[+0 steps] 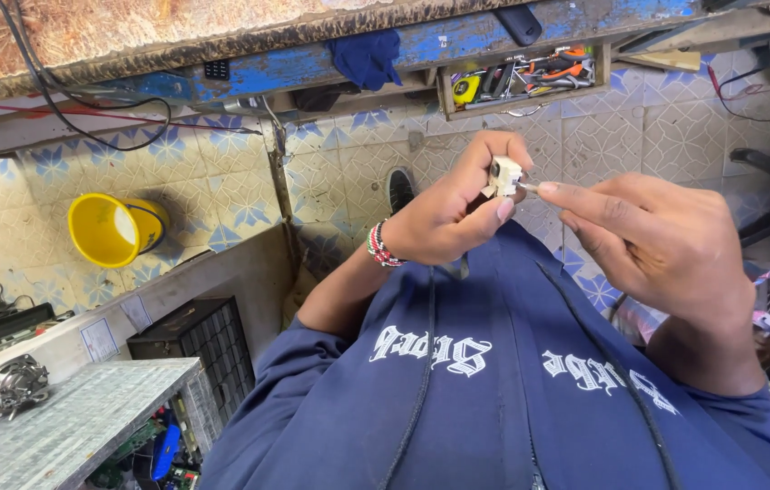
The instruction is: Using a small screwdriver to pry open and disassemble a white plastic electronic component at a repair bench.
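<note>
My left hand pinches a small cream plastic part between thumb and fingers, held up in front of my chest. A beaded bracelet circles that wrist. My right hand comes in from the right, its fingertips holding a thin metal pin or tool tip against the side of the cream part. Both arms wear dark blue hoodie sleeves.
A yellow bucket stands on the patterned tile floor at left. A blue workbench edge with an open drawer of tools runs along the top. A metal motor part lies on a grey shelf at lower left.
</note>
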